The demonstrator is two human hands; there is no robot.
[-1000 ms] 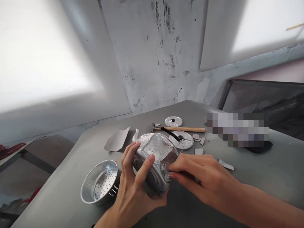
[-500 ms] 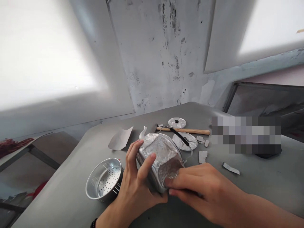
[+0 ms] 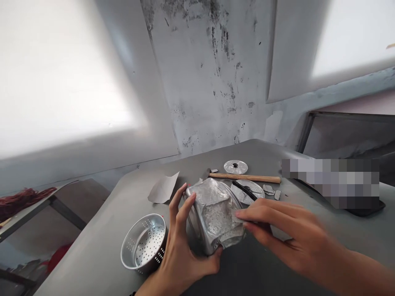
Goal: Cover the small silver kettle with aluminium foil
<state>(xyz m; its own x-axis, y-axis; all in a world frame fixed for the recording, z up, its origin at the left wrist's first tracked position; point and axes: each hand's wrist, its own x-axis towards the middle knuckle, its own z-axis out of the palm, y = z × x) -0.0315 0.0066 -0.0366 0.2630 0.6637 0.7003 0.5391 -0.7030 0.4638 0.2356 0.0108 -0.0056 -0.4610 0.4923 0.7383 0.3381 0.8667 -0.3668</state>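
My left hand grips a silver metal kettle by its sides, with the thumb at the near edge. The kettle is tilted, its dented, wrinkled base facing up, and its black handle points away to the right. A small light-grey flat scrap is pinched between the thumb and fingers of my right hand, against the base's right side. Whether the scrap is loose or joined to the base, I cannot tell. Left of my left hand stands a perforated metal strainer basket.
A hammer with a wooden handle lies behind the kettle, between two round metal lids. Small grey scraps lie to the right. A curled pale sheet rests at back left. A blurred-out dark item sits at the right.
My right hand has moved up and to the right from the kettle's near edge, and the pale scrap now shows in its fingers. The kettle has turned slightly; the view has shifted.
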